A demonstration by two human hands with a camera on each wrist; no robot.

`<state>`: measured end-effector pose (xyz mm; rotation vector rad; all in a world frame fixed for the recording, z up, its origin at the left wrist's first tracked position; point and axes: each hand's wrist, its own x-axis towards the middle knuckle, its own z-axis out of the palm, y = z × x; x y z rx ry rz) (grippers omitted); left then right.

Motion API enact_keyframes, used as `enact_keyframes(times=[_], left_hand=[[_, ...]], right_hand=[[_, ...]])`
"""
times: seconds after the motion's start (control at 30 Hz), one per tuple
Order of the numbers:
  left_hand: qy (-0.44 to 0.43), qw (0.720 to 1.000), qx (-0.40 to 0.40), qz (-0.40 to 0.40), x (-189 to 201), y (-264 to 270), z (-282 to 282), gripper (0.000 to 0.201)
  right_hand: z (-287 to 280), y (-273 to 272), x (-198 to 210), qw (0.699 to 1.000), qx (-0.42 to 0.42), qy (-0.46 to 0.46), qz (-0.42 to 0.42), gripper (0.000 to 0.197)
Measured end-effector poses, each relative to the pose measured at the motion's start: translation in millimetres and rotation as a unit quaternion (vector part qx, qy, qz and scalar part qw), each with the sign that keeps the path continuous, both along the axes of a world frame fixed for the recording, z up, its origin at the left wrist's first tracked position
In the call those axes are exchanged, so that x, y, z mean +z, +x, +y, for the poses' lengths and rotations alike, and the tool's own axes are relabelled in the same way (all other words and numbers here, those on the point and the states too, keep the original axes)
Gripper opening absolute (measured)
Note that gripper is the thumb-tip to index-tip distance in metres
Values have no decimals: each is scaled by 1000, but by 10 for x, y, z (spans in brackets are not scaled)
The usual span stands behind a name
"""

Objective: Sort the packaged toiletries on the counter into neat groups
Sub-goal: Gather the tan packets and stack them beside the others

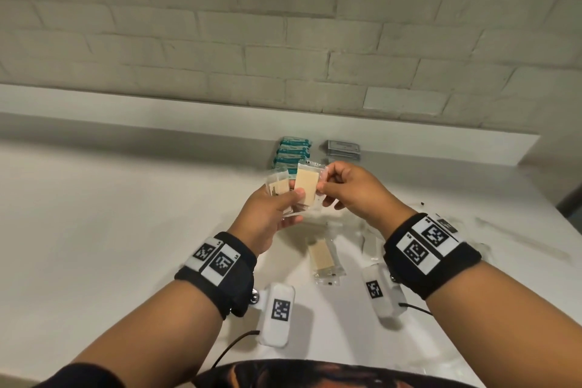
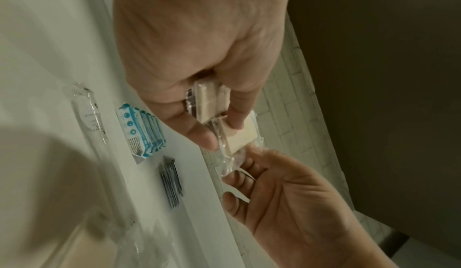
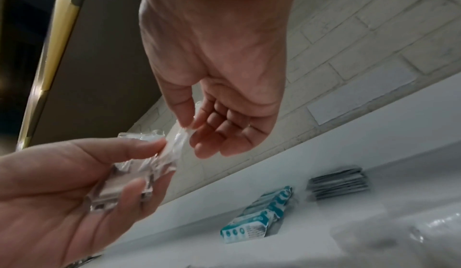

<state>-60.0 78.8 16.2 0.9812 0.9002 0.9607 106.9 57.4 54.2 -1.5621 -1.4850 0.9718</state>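
- Left hand (image 1: 271, 214) is curled round a small bunch of clear-wrapped beige packets (image 1: 278, 187), thumb clamped on the front one, all held up above the white table (image 1: 126, 214).
- Right hand (image 1: 352, 189) pinches the clear wrapper edge of the front beige packet (image 1: 306, 188) between thumb and forefinger; the other fingers hang loosely curled.
- One more beige packet (image 1: 322, 257) lies flat on the table below the hands.
- At the back by the ledge: a row of teal packets (image 1: 293, 151), with a stack of grey sachets (image 1: 343, 149) just beside it.
- Some clear wrappers on the right are too blurry to name.
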Motion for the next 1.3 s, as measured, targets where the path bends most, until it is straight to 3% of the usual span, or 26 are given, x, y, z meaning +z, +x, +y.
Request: enact_keyframes(times=[0.1, 0.2, 0.33, 0.4, 0.5, 0.57, 0.63, 0.73, 0.8, 0.87, 0.93, 1.0, 1.07, 1.3], left_hand=[[13, 1000, -21, 16, 20, -10, 3, 19], [9, 999, -29, 21, 23, -24, 0, 21], [-8, 999, -26, 19, -20, -58, -12, 19], [-41, 998, -27, -25, -21, -99, -5, 42], [-109, 988, -43, -103, -24, -175, 41, 85], [-131, 981, -49, -136, -34, -207, 69, 93], [-140, 977, -51, -155, -26, -215, 69, 84], [-142, 980, -29, -136, 4, -189, 43, 41], [-131, 984, -13, -121, -19, -176, 41, 26], [-114, 987, -5, -110, -56, -159, 37, 22], [-96, 991, 1, -87, -72, -129, 26, 18], [-78, 995, -2, -62, -63, -91, 11, 17], [-69, 997, -12, -43, -57, -63, 2, 16], [-20, 999, -13, 23, -56, -77, -20, 10]], right_hand=[[34, 18, 81, 1000, -15, 15, 17, 13], [55, 28, 139, 1000, -19, 17, 9, 6], [88, 137, 133, 991, -83, 39, -96, 9], [97, 205, 109, 988, -102, 14, -114, 8], [77, 198, -15, 983, -35, -100, -148, 8], [51, 119, -145, 965, 27, -155, -209, 18], [40, 36, -271, 939, 73, -176, -286, 20], [46, 15, -364, 908, 58, -159, -383, 22], [66, 43, -359, 934, 29, -117, -335, 24], [66, 35, -287, 978, 16, -88, -189, 26], [46, -35, -192, 994, 29, -79, -71, 26], [38, -117, -152, 998, 37, -51, -6, 17], [43, -152, -151, 999, 17, -24, 25, 8], [36, -89, -129, 1000, 5, -21, 21, 11]])
